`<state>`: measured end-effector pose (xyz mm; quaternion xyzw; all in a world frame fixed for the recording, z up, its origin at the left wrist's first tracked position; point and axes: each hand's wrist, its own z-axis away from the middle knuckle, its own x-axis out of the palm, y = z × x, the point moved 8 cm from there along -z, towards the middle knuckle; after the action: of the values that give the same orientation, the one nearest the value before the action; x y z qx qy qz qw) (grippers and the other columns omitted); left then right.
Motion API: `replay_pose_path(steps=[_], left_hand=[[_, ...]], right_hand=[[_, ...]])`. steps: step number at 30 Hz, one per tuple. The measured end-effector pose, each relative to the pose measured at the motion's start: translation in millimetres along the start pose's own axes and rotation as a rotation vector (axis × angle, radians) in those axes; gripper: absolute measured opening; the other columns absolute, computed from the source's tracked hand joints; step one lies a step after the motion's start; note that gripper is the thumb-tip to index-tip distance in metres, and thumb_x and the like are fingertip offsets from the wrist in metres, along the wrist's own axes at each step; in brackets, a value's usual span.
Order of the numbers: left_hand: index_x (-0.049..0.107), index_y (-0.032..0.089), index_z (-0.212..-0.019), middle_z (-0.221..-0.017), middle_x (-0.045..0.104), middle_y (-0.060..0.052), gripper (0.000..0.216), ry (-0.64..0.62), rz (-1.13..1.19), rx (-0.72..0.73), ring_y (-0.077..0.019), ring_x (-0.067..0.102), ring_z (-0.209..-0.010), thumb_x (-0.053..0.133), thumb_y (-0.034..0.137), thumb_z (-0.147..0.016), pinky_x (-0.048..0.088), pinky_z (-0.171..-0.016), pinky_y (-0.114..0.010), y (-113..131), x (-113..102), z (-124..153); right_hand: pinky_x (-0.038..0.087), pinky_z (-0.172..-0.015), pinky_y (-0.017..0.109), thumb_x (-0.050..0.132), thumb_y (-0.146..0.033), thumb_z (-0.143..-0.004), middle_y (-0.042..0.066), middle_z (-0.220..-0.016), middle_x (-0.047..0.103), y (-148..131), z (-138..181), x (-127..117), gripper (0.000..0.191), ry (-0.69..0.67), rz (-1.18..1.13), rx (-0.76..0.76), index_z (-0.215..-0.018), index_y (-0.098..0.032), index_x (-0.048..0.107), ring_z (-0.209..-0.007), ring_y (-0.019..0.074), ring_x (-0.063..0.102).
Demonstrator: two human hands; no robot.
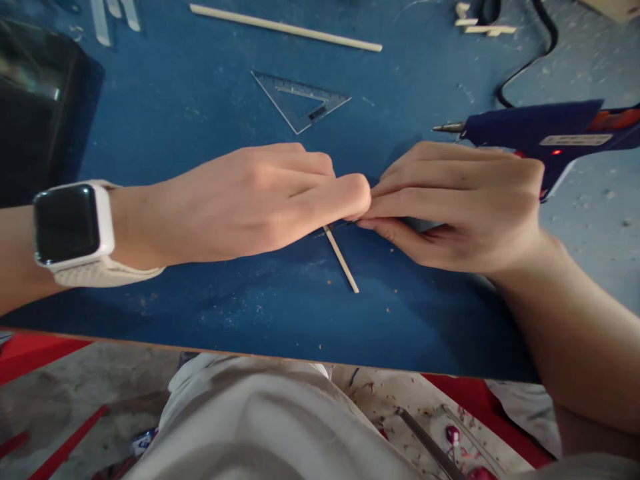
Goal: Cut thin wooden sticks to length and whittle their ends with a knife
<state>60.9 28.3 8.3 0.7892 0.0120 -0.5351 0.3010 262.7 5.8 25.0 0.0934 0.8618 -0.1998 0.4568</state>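
Note:
My left hand [265,200], a watch [67,223] on its wrist, is closed low over the blue table. A thin wooden stick [343,261] comes out from under its fingers and slants toward the table's near edge. My right hand [460,207] meets the left fingertips, its thumb and fingers pinched together. Between the hands, a thin dark strip [337,225], blade-like in shape, crosses the stick's upper part. Its far end goes into the right fingertips. The left fingers hide the rest of the stick and how they grip it.
A clear set square [300,100] and a longer wooden stick [285,28] lie beyond my hands. On the right rests a blue glue gun [535,127] with its red light lit and a black cable [550,40]. A black object [45,113] occupies the left side.

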Motion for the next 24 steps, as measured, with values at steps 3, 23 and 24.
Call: replay_pose_path(steps=[3, 23, 24], left_hand=[[0.08, 0.037, -0.139, -0.124, 0.09, -0.001, 0.05, -0.058, -0.082, 0.043, -0.0215, 0.092, -0.118, 0.03, 0.037, -0.136, 0.078, -0.105, -0.039, -1, 3, -1], [0.073, 0.036, -0.126, -0.116, 0.086, 0.0, 0.034, -0.125, 0.065, 0.17, -0.0203, 0.087, -0.115, 0.041, 0.035, -0.135, 0.071, -0.124, -0.042, 1, -4, -1], [0.074, 0.037, -0.127, -0.115, 0.086, 0.0, 0.033, -0.112, 0.065, 0.156, -0.0202, 0.088, -0.115, 0.041, 0.036, -0.135, 0.072, -0.125, -0.042, 1, -5, -1]], right_hand=[[0.079, -0.099, 0.04, 0.094, -0.005, -0.109, -0.002, -0.124, 0.097, -1, 0, 2, 0.036, 0.017, -0.003, -0.01, -0.133, -0.031, 0.086, -0.108, 0.0226, 0.093], [0.076, -0.092, 0.038, 0.086, -0.017, -0.12, -0.005, -0.121, 0.095, -12, -5, 9, 0.017, 0.014, -0.013, 0.007, -0.127, -0.033, 0.086, -0.105, 0.0199, 0.091], [0.076, -0.093, 0.037, 0.086, -0.017, -0.12, -0.006, -0.121, 0.095, -12, -6, 8, 0.018, 0.012, -0.009, 0.006, -0.128, -0.034, 0.086, -0.105, 0.0195, 0.091]])
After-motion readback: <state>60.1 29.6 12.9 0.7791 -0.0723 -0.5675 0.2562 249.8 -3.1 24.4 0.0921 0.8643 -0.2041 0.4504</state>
